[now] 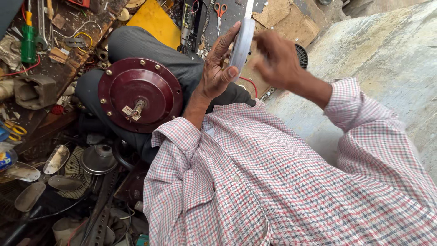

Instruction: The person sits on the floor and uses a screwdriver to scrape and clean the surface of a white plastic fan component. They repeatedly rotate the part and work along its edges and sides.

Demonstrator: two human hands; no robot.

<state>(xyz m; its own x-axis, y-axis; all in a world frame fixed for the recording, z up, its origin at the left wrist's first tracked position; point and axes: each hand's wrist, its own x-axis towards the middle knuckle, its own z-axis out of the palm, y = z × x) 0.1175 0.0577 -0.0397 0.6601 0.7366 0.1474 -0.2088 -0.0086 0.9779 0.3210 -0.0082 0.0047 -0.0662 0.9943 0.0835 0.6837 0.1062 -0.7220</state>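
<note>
Near the top middle of the frame, the left hand [218, 68] was curled around a flat, round, pale white plastic disc [241, 42]. Its thumb pressed the near face and its fingers lay behind. The disc stood on its edge, so only the thin rim showed. Its long line ran up and down, leaning a little to the right at the top.

The right hand [275, 59] was just beside the disc on the right. It was blurry, so it was hard to tell if it gripped anything.

A round dark red metal motor cover [139, 93] with a short shaft lay on the person's lap at left, well apart from the disc.

A crowded workbench with a green-handled screwdriver [28, 43] filled the upper left. A bare grey concrete slab [387, 59] gave open room on the right.
</note>
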